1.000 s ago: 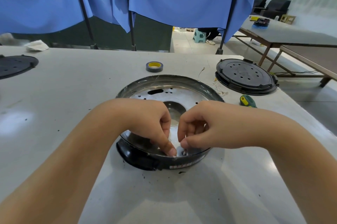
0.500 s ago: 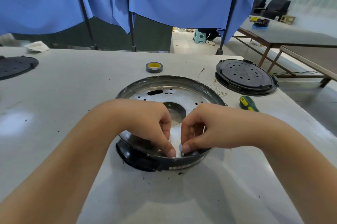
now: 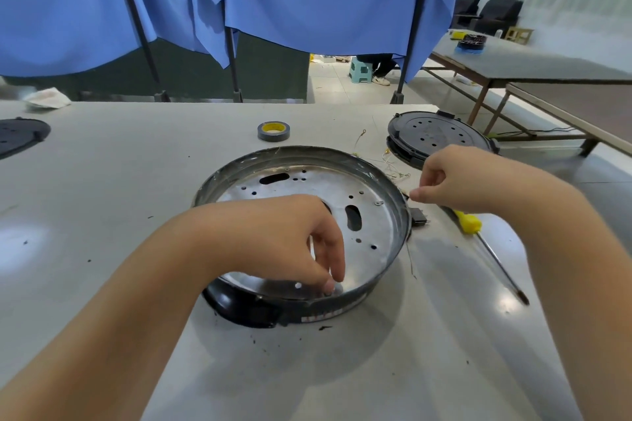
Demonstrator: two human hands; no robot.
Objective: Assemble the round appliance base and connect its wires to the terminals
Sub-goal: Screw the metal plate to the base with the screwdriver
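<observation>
The round appliance base (image 3: 383,270), a black ring around a perforated silver plate (image 3: 342,188), lies in the middle of the table. My left hand (image 3: 290,242) reaches into it, its fingertips pinched down on a small part (image 3: 329,291) at the near rim. My right hand (image 3: 451,181) hovers past the base's right rim with its fingers curled, over the far end of a yellow-handled screwdriver (image 3: 469,222). Whether it grips the handle is hidden. Thin loose wires (image 3: 393,165) lie just behind the base. A small black connector (image 3: 419,217) sticks out at the right rim.
A roll of grey tape (image 3: 273,131) sits behind the base. A black perforated lid (image 3: 434,138) lies at the back right, another black disc (image 3: 20,136) at the far left near a white cloth (image 3: 48,97). Blue curtains on poles stand behind; other tables are to the right.
My right hand left the near rim and moved right and away to the screwdriver. My left hand stays at the near rim on the small part. The view shifted slightly.
</observation>
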